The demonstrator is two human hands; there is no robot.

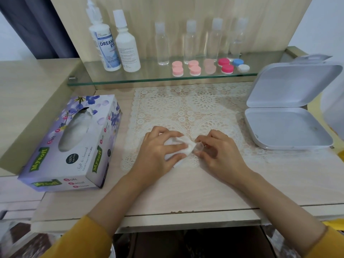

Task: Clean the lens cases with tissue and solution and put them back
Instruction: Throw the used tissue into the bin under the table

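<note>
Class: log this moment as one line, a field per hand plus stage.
left hand: holds folded white tissue | right hand: pinches small clear plastic piece | tissue touches piece | stage: wiping

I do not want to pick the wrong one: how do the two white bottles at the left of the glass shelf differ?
The left bottle has a label with large blue letters; the right bottle shows only small grey print. The left bottle also reaches higher than the right bottle. Both are white, stand upright and sit side by side on the glass shelf.
</note>
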